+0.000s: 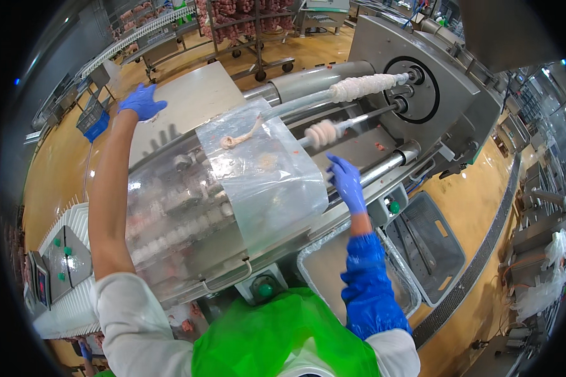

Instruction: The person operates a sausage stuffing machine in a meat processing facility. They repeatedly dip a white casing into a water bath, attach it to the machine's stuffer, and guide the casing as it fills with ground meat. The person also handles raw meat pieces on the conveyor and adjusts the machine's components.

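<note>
My left hand point(143, 102), in a blue glove, is open with fingers spread over the far end of a pale flat panel point(195, 94); whether it touches is unclear. My right hand point(347, 182), also blue-gloved, holds nothing, its fingers stretched toward the lower stuffing tube. Gathered sausage casing point(321, 134) sits on that tube, slightly blurred. A longer bunch of casing point(366, 87) covers part of the upper tube. Between my hands, a clear plastic sheet point(264, 182) drapes over the machine, with a loose casing end point(238, 139) lying on it.
Under a transparent cover point(176, 220) at left are blurred links. A lined tub point(324, 264) and a grey crate point(431, 242) stand by my right arm. Green buttons point(393, 206) line the machine's near side. A wheeled rack point(258, 38) with hanging sausages stands beyond; a blue crate point(95, 129) is far left.
</note>
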`<move>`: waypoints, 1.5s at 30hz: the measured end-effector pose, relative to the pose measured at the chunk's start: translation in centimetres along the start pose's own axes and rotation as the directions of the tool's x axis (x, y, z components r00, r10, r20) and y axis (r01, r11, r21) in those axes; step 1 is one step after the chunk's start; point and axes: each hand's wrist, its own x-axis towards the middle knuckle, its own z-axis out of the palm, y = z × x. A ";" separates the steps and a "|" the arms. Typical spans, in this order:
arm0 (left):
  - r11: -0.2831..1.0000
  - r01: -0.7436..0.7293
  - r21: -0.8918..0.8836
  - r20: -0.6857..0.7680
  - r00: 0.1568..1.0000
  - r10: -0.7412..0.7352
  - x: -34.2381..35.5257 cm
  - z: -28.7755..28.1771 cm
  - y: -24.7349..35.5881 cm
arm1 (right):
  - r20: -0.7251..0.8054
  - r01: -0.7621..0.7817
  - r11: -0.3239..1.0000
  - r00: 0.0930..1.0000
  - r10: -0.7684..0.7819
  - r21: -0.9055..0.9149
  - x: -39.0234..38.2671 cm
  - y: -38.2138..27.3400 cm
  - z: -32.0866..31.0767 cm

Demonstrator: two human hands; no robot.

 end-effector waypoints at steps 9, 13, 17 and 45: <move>0.818 -0.536 -0.210 -0.231 0.840 0.491 -12.2 -3.3 3.3 | 0.029 0.075 0.974 0.996 -0.083 0.215 6.1 4.5 4.2; 0.696 -0.583 -0.420 -0.355 0.811 0.465 -13.7 -2.2 8.7 | -0.017 0.072 0.986 0.997 -0.070 0.151 9.6 5.5 -0.4; 0.670 -0.676 -0.308 -0.490 0.716 0.497 -14.3 -2.8 15.9 | 0.095 0.058 0.971 0.992 -0.082 0.233 8.4 5.6 2.6; 0.729 -0.675 -0.110 -0.180 0.735 0.653 -9.6 -2.7 25.0 | 0.159 0.642 0.617 0.740 -0.653 -0.454 24.7 -7.9 -7.5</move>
